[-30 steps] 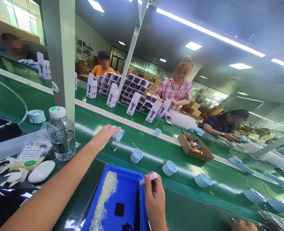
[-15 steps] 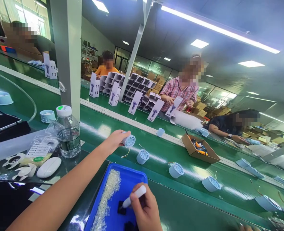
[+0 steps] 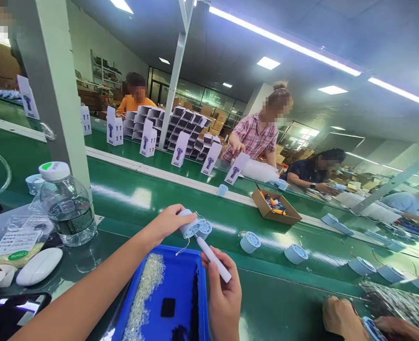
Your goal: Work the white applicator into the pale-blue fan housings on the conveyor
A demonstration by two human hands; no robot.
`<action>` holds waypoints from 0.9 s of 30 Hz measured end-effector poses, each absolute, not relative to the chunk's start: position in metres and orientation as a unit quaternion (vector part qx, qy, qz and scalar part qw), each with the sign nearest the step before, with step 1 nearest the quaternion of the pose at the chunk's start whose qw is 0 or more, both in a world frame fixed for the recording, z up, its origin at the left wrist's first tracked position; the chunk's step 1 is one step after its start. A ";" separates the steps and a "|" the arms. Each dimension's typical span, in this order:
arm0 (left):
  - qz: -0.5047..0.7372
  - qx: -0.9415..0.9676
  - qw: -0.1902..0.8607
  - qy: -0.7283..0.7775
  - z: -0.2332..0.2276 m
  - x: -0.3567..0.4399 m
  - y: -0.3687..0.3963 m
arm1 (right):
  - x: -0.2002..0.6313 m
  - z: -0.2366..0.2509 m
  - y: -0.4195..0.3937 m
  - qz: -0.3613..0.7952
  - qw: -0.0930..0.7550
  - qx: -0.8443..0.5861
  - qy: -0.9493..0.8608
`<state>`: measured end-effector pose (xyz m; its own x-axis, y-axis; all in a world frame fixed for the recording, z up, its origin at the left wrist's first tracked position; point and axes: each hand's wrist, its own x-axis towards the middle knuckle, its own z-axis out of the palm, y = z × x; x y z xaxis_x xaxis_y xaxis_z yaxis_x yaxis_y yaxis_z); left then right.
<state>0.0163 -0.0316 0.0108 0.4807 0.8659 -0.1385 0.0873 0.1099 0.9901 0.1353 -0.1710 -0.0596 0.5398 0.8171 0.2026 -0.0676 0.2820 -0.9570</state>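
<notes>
My left hand (image 3: 168,222) is closed around a light blue round plastic housing (image 3: 186,227), its open, ribbed face tilted to the right, with a thin wire hanging below. In my right hand (image 3: 225,293) is a white pen-shaped tool (image 3: 214,259); its narrow tip meets the face of the housing. Another blue housing (image 3: 205,228) stands right behind, partly covered. Below both hands lies a blue tray (image 3: 183,289). It holds clear little rings or beads (image 3: 146,284) along the left, a black square (image 3: 168,307) in the middle, and small dark pieces along the right.
Several blue housings (image 3: 250,242) stand along the green conveyor (image 3: 124,194). A cardboard box of tools (image 3: 277,207) sits farther back. To the left are a water bottle (image 3: 68,208) and a white mouse (image 3: 40,266). A co-worker's hands (image 3: 342,317) work at lower right; other people sit opposite.
My right hand has lifted the pen-shaped tool from the black square in the tray up to the housing in my left hand. The view has swung right, and a co-worker's hands now show at lower right.
</notes>
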 end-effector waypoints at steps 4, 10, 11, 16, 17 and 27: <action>0.310 0.607 0.606 0.410 0.013 0.017 -0.035 | 0.136 -0.061 -0.171 0.314 0.715 -0.508 -0.363; 0.316 0.617 0.595 0.406 0.007 0.019 -0.035 | 0.137 -0.062 -0.169 0.313 0.713 -0.506 -0.370; 0.316 0.618 0.594 0.406 0.006 0.019 -0.034 | 0.137 -0.062 -0.168 0.312 0.713 -0.506 -0.371; 0.305 0.620 0.588 0.420 0.008 0.021 -0.039 | 0.137 -0.063 -0.165 0.308 0.715 -0.502 -0.377; 0.300 0.620 0.589 0.422 0.010 0.022 -0.042 | 0.137 -0.064 -0.164 0.308 0.713 -0.504 -0.378; 0.553 0.520 0.513 0.401 0.012 0.048 -0.074 | 0.107 -0.090 -0.155 0.206 0.611 -0.590 -0.487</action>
